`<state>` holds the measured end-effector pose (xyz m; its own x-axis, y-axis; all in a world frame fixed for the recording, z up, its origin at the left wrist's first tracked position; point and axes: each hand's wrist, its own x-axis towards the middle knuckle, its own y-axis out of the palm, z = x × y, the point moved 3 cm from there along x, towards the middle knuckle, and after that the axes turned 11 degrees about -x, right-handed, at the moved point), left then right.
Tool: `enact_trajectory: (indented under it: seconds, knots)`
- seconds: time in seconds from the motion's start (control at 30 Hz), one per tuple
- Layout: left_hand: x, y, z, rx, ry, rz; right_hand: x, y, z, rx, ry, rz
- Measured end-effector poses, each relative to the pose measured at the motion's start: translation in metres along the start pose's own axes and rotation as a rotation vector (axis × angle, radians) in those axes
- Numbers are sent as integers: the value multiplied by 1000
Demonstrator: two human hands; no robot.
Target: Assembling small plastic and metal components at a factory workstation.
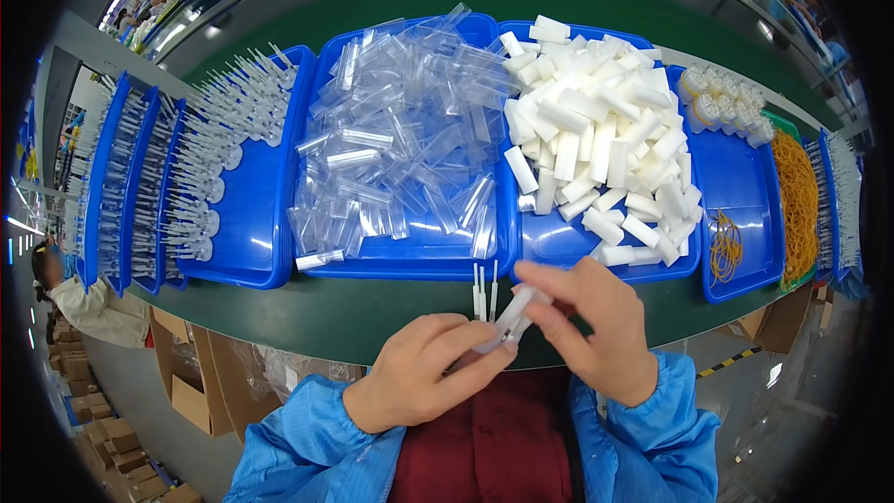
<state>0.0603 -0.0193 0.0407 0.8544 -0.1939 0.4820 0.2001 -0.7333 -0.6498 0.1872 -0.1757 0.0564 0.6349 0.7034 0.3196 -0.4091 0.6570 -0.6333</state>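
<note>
We hold a small pale piece point(513, 316) between our two hands, its long axis slanting from near left to far right. Our left hand point(428, 368) has its fingers closed around the near-left end; our right hand point(596, 331) pinches narrowly at the far-right end. Thin white sticks point(482, 293) lie just beyond our left fingers; we cannot tell whether they touch.

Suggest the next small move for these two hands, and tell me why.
Probably a gentle push by the right hand on the upper end of the small pale piece, with the left hand bracing it: the left fingers grip its lower end, and the right fingertips are at its upper end. How its parts fit together is too small to tell.
</note>
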Motion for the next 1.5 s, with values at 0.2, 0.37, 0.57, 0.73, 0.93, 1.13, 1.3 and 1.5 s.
enact_trajectory:
  seconds: [0.2,0.37,0.57,0.73,0.93,1.13,1.3,1.5]
  knots:
    - [-13,0,14,-115,9,-274,-4,7,-4,255,-41,3]
    - [-5,0,8,-287,-161,-269,-26,22,-15,568,280,2]
    - [-7,8,12,-176,-82,-188,-5,-26,-38,-311,83,-165]
    - [-1,13,14,-95,-82,-134,11,-33,-55,-765,-2,-10]
    - [5,5,3,-32,-40,-38,12,-21,-41,141,400,-87]
    - [9,4,-7,-8,13,10,5,5,-28,379,457,-62]
    - [7,1,0,34,24,-29,1,3,-16,134,172,92]
    - [0,4,13,-167,-36,-335,-5,7,4,-13,-120,-33]
